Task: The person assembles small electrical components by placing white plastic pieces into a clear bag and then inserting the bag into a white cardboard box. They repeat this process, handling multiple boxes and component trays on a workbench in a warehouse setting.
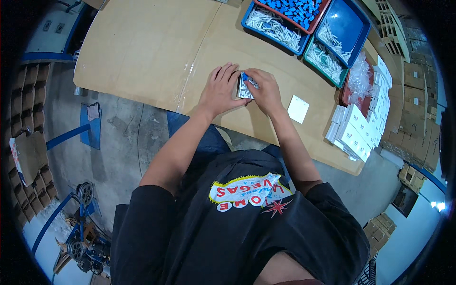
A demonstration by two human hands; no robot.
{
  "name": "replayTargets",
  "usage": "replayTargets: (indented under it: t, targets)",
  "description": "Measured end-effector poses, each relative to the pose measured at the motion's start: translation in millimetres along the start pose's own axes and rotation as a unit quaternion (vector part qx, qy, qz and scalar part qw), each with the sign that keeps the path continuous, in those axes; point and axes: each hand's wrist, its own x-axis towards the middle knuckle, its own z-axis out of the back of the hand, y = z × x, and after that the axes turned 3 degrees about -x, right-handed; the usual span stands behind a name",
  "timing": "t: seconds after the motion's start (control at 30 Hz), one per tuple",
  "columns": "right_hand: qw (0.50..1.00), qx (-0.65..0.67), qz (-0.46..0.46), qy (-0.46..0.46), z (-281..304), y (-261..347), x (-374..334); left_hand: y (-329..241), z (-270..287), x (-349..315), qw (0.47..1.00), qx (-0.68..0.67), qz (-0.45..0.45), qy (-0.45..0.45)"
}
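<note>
A small white box (244, 87) is held on the cardboard-covered counter (152, 52), near its front edge, between the two hands. The left hand (221, 90) is laid flat against the box's left side, its fingers spread and pressed to the counter. The right hand (266, 90) is curled over the box's right side and top, its grip closed on the box, in which small white pieces can be made out. Just to the right, a flat white square card (298, 109) is seen lying apart from the hands. Further back, blue trays (349, 23) of small white parts and a green tray (323, 59) are set, and stacked white boxes (356, 133) are ranged along the counter's right edge.
</note>
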Motion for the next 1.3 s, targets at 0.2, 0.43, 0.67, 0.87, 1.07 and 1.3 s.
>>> replayTargets:
  t: [0.2,0.43,0.67,0.87,1.07,1.3]
  targets:
    - [1.0,-0.008,-0.008,0.029,-0.5,-2.3,-1.4,-1.2,1.9,-0.5,1.0,-0.003,0.006,0.004]
    - [0.979,-0.199,0.027,0.046,1.0,13.5,-14.9,2.8,-1.7,-1.2,0.999,0.028,-0.004,0.019]
    - [0.993,0.058,-0.084,0.055,51.0,-26.4,-43.8,0.0,-3.6,-0.9,1.0,0.002,-0.02,-0.018]
    - [0.958,-0.136,-0.18,0.175,130.3,-69.9,-135.8,-3.7,-2.4,0.6,1.0,0.02,-0.022,-0.002]
    - [0.968,0.039,-0.237,0.07,131.3,-76.1,-160.0,-5.0,3.9,-2.0,0.995,-0.066,-0.067,-0.03]
    - [0.905,0.187,-0.3,-0.236,78.8,-88.2,-172.4,-63.5,0.6,-22.4,0.594,-0.755,0.274,-0.044]
